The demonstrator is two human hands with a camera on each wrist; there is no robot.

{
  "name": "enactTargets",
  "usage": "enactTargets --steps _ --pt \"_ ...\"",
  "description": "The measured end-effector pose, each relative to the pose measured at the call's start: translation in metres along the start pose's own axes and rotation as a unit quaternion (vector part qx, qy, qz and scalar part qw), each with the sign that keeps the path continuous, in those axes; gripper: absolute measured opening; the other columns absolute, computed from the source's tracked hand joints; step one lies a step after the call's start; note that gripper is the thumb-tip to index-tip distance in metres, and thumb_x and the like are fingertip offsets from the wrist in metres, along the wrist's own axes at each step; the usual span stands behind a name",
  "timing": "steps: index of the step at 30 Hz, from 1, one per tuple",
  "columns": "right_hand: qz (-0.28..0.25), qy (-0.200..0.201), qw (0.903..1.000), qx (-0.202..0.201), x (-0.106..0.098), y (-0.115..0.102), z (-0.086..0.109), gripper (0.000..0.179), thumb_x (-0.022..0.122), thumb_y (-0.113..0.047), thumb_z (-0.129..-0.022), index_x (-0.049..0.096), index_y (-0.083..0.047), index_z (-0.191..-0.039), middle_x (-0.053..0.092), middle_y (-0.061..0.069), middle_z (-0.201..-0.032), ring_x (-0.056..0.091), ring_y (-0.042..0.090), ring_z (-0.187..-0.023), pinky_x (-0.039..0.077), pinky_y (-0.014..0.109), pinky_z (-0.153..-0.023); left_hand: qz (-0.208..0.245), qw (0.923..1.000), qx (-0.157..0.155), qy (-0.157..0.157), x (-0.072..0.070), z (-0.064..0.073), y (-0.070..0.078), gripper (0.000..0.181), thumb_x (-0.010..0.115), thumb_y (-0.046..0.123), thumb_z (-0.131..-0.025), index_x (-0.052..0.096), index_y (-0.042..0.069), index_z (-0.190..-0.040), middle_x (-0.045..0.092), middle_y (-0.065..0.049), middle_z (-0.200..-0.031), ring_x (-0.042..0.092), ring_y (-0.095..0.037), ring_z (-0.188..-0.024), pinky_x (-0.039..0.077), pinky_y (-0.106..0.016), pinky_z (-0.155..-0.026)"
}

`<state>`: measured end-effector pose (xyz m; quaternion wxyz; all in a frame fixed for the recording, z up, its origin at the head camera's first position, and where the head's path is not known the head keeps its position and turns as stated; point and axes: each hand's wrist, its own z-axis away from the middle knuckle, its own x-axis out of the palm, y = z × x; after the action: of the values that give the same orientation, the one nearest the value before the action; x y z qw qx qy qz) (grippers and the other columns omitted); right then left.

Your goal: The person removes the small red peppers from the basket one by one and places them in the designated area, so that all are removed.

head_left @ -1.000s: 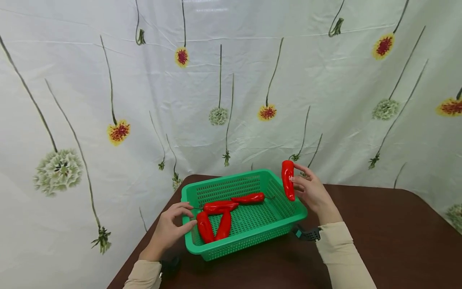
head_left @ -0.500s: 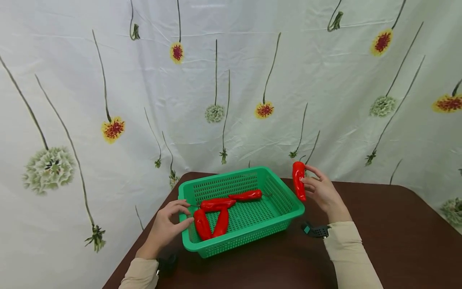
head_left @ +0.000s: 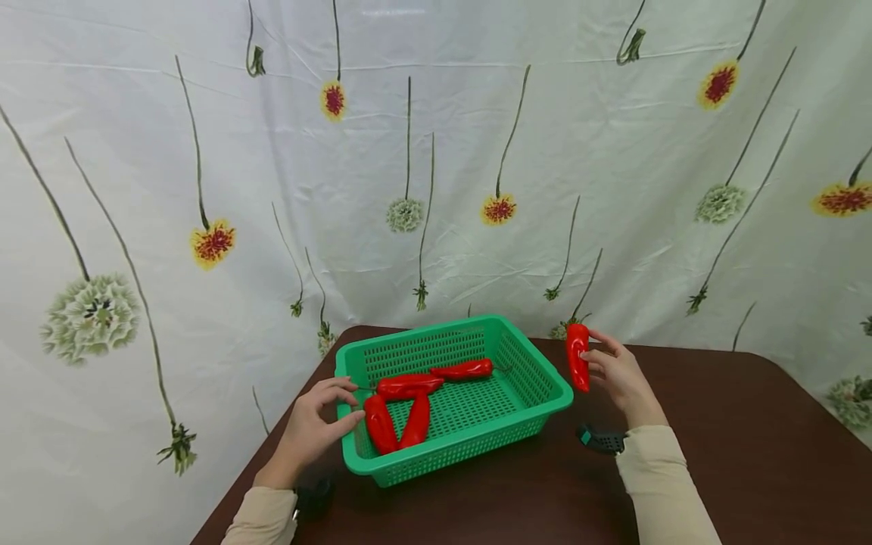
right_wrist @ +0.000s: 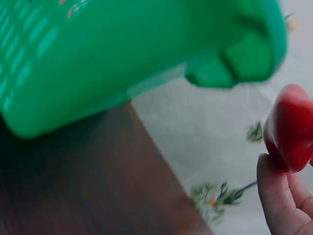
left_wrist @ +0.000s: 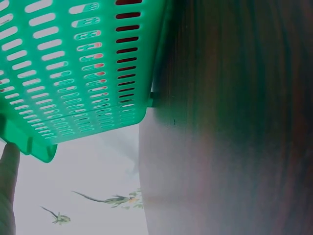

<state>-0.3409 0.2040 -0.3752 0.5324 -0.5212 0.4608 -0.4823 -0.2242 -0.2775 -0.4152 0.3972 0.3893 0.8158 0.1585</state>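
A red chili pepper (head_left: 578, 356) is pinched between the thumb and fingers of my right hand (head_left: 620, 378), held roughly upright with its stem end on top. This hand is above the table, just right of the green plastic basket (head_left: 470, 446). In the right wrist view, the pepper (right_wrist: 288, 129) shows end-on at the fingertips. My left hand (head_left: 316, 424) is at the basket's left rim, thumb and fingers loosely bent and spread apart. One finger (left_wrist: 9, 171) appears at the rim in the left wrist view. Inside the basket are several red peppers (head_left: 409, 386), mostly toward its left.
The dark brown table (head_left: 715, 439) extends right of the basket and in front of it. Behind the table hangs a white flower-print cloth (head_left: 450, 250). A black strap device (head_left: 599, 439) sits at the right wrist.
My right hand has carried the pepper from over the basket's right rim farther right, then slightly lower. The left hand stays at the left rim, and the view has shifted a little.
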Motion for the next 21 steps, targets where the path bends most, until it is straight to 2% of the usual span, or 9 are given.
enactTargets --steps 4,12,14,17,21 --pt "0.0 0.01 0.9998 0.017 -0.004 0.013 -0.004 0.069 0.054 -0.008 -0.1 0.019 -0.007 -0.159 0.063 -0.012 -0.087 0.064 0.005 -0.074 0.055 0.023 -0.07 -0.002 1.0 -0.002 -0.001 -0.001 0.0 0.001 0.016 0.082 0.007 -0.08 0.072 0.018 -0.085 0.072 -0.007 -0.113 0.059 -0.01 -0.117 0.049 -0.027 -0.099" --pt "0.017 0.026 0.9988 0.038 -0.011 0.028 -0.007 0.068 0.057 -0.008 -0.097 0.024 -0.004 -0.157 0.063 -0.01 -0.088 0.063 0.006 -0.071 0.055 0.022 -0.069 0.002 1.0 -0.007 -0.002 -0.002 0.002 0.004 0.013 0.081 0.007 -0.081 0.072 0.015 -0.085 0.072 -0.007 -0.113 0.058 -0.005 -0.118 0.048 -0.025 -0.099" --pt "0.032 0.031 0.9983 0.037 -0.012 0.032 -0.007 0.067 0.057 -0.008 -0.097 0.026 -0.004 -0.156 0.064 -0.006 -0.094 0.063 0.006 -0.073 0.055 0.022 -0.069 0.003 1.0 -0.006 -0.001 -0.003 0.002 0.005 0.014 0.081 0.006 -0.081 0.072 0.016 -0.085 0.072 -0.007 -0.113 0.057 -0.004 -0.117 0.048 -0.025 -0.099" --pt "0.059 0.041 0.9968 0.036 -0.014 0.038 -0.007 0.066 0.057 -0.009 -0.097 0.028 -0.002 -0.155 0.064 0.009 -0.113 0.064 0.006 -0.076 0.055 0.022 -0.071 0.004 1.0 -0.004 0.0 -0.003 0.002 0.005 0.016 0.081 0.006 -0.081 0.072 0.018 -0.085 0.072 -0.008 -0.113 0.057 -0.004 -0.117 0.048 -0.024 -0.098" --pt "0.087 0.055 0.9934 0.05 -0.016 0.047 -0.007 0.066 0.057 -0.011 -0.096 0.029 -0.001 -0.155 0.05 0.03 -0.138 0.065 0.007 -0.079 0.056 0.024 -0.074 0.007 1.0 -0.002 0.001 -0.003 0.003 0.006 0.016 0.081 0.005 -0.081 0.071 0.017 -0.085 0.071 -0.01 -0.113 0.058 -0.005 -0.117 0.047 -0.022 -0.098"
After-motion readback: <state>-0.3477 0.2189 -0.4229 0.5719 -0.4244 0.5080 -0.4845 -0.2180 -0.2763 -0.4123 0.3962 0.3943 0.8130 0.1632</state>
